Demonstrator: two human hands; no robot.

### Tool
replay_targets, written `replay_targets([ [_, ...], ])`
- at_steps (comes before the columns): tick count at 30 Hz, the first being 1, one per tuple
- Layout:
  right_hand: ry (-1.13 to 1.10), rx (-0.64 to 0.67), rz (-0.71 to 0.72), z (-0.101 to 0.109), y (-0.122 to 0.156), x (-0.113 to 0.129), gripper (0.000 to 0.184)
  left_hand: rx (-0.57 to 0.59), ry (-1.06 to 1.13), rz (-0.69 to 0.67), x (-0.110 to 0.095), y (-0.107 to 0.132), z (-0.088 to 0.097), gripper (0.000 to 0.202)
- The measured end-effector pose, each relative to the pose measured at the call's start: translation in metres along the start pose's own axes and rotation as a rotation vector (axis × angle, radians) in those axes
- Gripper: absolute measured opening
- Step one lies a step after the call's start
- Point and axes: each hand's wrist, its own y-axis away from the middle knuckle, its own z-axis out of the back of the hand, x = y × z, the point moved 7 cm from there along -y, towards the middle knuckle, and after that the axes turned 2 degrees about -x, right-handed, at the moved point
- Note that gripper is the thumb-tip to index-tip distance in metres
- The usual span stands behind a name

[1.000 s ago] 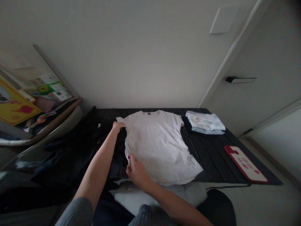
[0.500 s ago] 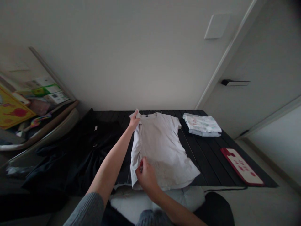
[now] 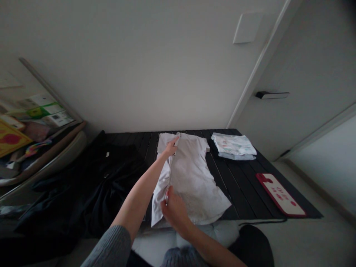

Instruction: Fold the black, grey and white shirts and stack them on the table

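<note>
Pale grey fabric T-shirt: left side partly folded; right side apparently remaining.
Left hand and right hand pinch the fold.

Lone head view, facing forward-down over black table toward wall; dim, seemingly near.

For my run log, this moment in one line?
left hand: holds upper shirt | right hand: holds lower shirt | shirt: left side folded in
</note>
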Motion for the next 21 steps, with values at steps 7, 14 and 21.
replay_targets([
  [7,0.013,0.128,0.037,0.004,0.0,-0.004,0.033,0.139,0.177,-0.004,0.014,0.01,-0.031,0.075],
  [14,-0.099,0.174,0.116,0.016,-0.007,-0.016,0.03,-0.044,0.305,0.054,0.017,0.004,-0.036,0.076],
  [21,-0.229,0.071,0.155,0.006,-0.002,-0.019,0.038,-0.152,0.144,0.042,0.013,0.03,-0.022,0.051],
])
